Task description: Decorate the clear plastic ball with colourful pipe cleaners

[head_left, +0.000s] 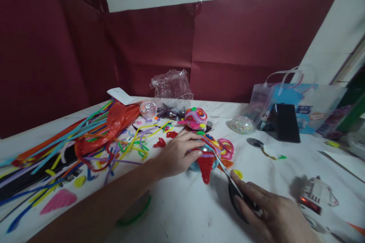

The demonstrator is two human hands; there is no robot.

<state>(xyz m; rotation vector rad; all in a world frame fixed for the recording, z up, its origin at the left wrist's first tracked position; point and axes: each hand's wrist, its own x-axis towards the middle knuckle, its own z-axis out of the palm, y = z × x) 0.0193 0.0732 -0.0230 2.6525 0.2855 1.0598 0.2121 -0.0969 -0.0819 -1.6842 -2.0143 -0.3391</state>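
Observation:
A round craft piece point(209, 159), covered in colourful fuzzy strips with a red pointed flap in front, lies on the white table. My left hand point(179, 153) rests over its left side, fingers curved and pressing on it. My right hand point(268, 212) grips black-handled scissors point(238, 193); their metal tips touch the craft piece near the top of the red flap. Pink and red spiral shapes stick out at its right. Just behind sits a pink patterned ball point(196, 117).
Coloured pipe cleaners point(82, 136) and a red plastic bag point(119, 119) spread over the left. A clear ball point(148, 109) stands behind. At the right are a black phone point(286, 123), a carrier bag point(322, 102) and a glue gun point(315, 193).

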